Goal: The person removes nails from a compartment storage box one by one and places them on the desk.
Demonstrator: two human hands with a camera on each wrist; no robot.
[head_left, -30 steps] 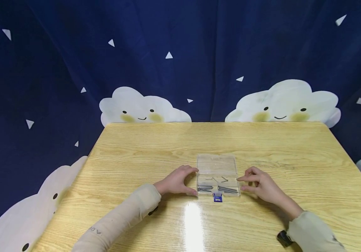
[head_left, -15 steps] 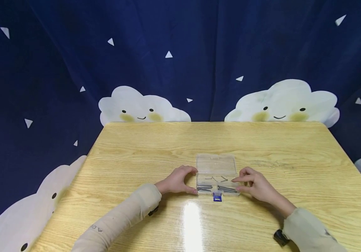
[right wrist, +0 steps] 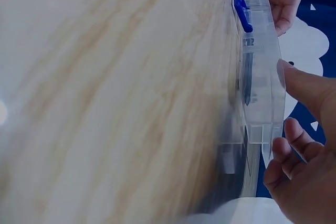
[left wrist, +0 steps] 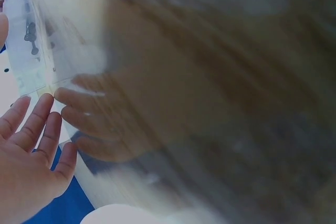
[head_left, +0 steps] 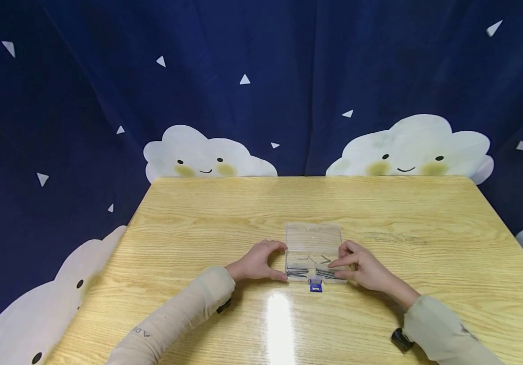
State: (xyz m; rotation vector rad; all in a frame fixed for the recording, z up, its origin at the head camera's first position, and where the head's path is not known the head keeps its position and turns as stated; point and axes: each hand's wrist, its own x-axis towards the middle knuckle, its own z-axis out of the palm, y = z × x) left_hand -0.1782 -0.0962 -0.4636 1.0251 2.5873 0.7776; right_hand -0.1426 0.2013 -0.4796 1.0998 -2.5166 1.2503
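A clear plastic box (head_left: pixel 300 265) lies on the wooden table, its lid (head_left: pixel 313 237) folded back. Long grey nail-like pieces fill its two front compartments, a left bunch (head_left: pixel 297 272) and a right bunch (head_left: pixel 322 272). A few short, thin pieces (head_left: pixel 325 259) lie in the back compartment. My left hand (head_left: pixel 257 259) holds the box's left side between thumb and fingers. Over the right compartment is my right hand (head_left: pixel 365 268), thumb and forefinger apart, fingertips close above the nail-like pieces. In the right wrist view its thumb (right wrist: pixel 302 82) overlaps the box's side.
A blue latch (head_left: pixel 315 286) hangs from the box's front edge. The wooden table (head_left: pixel 216 208) reaches back to a dark blue curtain (head_left: pixel 289 61) with white clouds on it. Glare (head_left: pixel 281 324) shines on the table in front of the box.
My right hand has moved left, from beside the box to over its right front compartment. The left hand and the box have stayed in place.
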